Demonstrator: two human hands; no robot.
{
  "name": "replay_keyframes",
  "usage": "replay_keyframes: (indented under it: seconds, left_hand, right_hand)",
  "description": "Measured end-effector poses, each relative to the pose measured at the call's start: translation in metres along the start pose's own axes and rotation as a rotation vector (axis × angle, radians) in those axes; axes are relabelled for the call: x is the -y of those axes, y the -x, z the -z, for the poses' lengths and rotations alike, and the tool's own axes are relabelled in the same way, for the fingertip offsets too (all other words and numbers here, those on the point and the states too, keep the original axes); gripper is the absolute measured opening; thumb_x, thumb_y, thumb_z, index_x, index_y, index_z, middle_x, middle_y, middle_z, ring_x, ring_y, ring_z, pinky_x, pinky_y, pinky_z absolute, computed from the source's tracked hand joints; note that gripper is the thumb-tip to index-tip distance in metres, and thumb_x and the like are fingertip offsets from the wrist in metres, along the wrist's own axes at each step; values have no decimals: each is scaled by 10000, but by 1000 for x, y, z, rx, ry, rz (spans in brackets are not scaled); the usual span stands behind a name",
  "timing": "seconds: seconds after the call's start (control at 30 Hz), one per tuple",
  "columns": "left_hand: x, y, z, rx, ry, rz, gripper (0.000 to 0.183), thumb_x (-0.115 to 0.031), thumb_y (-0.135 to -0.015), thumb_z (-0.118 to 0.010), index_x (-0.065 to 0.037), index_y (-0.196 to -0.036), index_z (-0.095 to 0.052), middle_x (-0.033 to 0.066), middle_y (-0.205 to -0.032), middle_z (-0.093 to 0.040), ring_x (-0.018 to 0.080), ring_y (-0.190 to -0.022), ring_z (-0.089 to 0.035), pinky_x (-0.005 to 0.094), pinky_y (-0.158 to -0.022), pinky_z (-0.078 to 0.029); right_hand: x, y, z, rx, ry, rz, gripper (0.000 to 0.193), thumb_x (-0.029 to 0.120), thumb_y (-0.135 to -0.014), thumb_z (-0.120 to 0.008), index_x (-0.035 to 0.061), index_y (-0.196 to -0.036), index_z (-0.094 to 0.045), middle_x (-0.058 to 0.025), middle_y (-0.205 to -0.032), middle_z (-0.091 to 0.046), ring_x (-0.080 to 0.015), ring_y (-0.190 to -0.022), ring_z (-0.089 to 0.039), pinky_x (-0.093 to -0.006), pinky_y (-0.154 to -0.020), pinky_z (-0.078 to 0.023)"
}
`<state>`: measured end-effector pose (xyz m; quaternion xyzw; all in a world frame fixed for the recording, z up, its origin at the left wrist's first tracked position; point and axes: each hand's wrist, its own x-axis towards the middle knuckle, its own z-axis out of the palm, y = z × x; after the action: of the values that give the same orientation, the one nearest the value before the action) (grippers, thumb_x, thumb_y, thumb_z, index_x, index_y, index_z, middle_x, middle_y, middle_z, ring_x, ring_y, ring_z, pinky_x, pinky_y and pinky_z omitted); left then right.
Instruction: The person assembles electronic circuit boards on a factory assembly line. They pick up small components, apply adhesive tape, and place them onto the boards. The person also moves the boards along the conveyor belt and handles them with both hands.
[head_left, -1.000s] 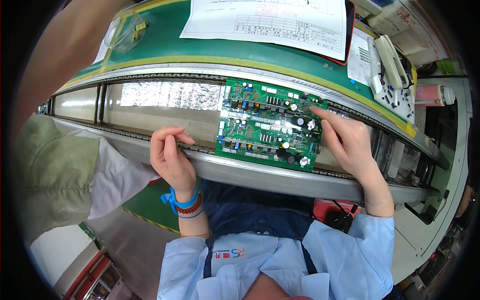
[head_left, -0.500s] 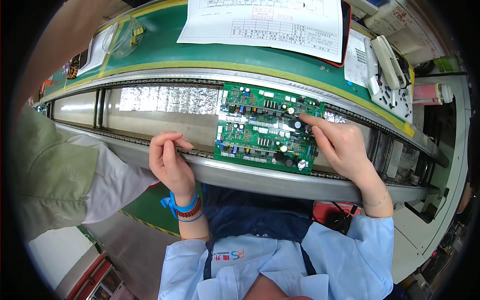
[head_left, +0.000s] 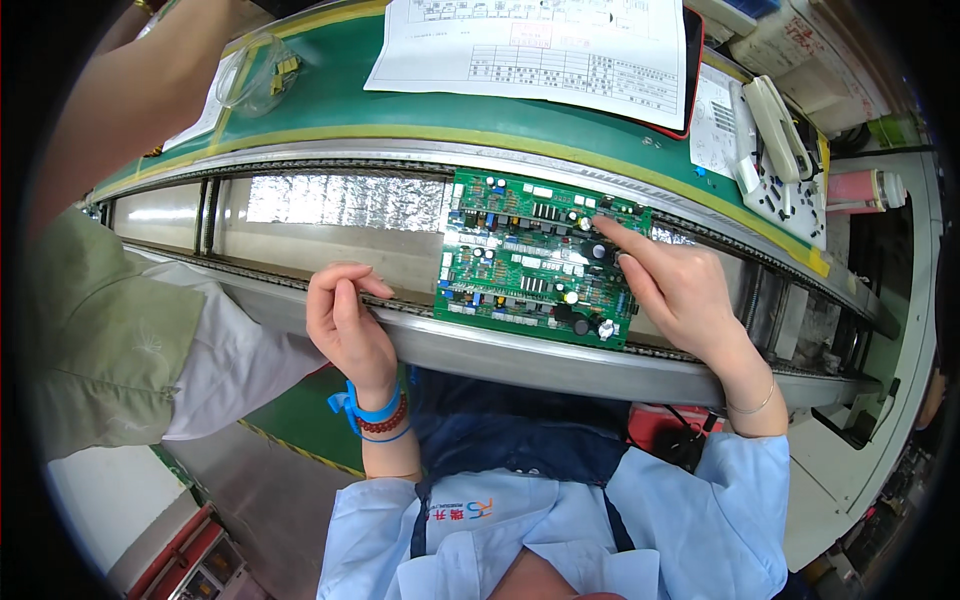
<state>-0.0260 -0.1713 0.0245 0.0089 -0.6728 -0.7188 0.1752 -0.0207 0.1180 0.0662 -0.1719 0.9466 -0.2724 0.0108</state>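
Note:
Across the conveyor rails lies a green circuit board [head_left: 480, 265], fitted with rows of capacitors, white connectors and other small parts. My right hand [head_left: 675, 290] is over the board's right side. Its index finger points out to a spot beside a small round capacitor in the upper rows. The thumb is apart from that finger, near a black capacitor [head_left: 598, 251], and the other fingers are curled under. Whether the fingertip touches a part is hard to tell. My left hand [head_left: 350, 325] hovers by the near rail, left of the board, fingers loosely bent, nothing visible in it.
A metal rail [head_left: 480, 362] runs along the near side. Beyond the far rail, a green bench [head_left: 330, 115] carries printed sheets [head_left: 530, 70], a clear tub [head_left: 250, 85] and a white tray [head_left: 790, 205] with small black parts. A co-worker's arm [head_left: 140, 100] reaches in at the left.
My right index finger has shifted slightly farther up the board. The co-worker's arm has come farther into view at the upper left. My left hand keeps almost the same pose.

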Motion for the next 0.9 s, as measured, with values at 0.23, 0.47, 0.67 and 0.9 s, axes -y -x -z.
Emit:
replay_keyframes:
  seconds: [0.23,0.47,0.67,0.9]
  left_hand:
    - [-19,1,2,260,-344,-338,168,-17,-871,-404,17,-908,-564,135,-795,-588,179,-734,-517,297,-715,-423]
    - [-33,-21,-24,647,-715,-374,385,7,-752,-536,-27,-1134,-571,88,-1213,-599,294,-1141,-465,396,-966,-353]
    - [-28,-19,-31,677,-825,-402,373,-48,-765,-571,-67,-1137,-563,72,-1265,-569,300,-1224,-423,410,-997,-272]
    - [-24,-20,-33,664,-849,-430,360,-55,-761,-589,-78,-1120,-568,61,-1247,-584,292,-1210,-443,406,-982,-271]
  right_hand:
    - [1,0,0,-24,-18,12,306,137,-862,-560,107,-1163,-601,-83,-576,-547,-254,-504,-554,-372,-476,-427]
    - [2,2,2,-132,23,201,317,76,-745,-634,63,-1062,-625,-70,-891,-583,-234,-798,-556,-348,-667,-424]
    - [8,5,-5,-37,94,257,323,136,-723,-662,120,-1025,-549,-19,-1340,-496,-224,-1190,-434,-374,-920,-286]
    - [7,6,-11,20,121,253,305,143,-743,-653,132,-1025,-538,-15,-1334,-502,-218,-1201,-425,-385,-938,-257]
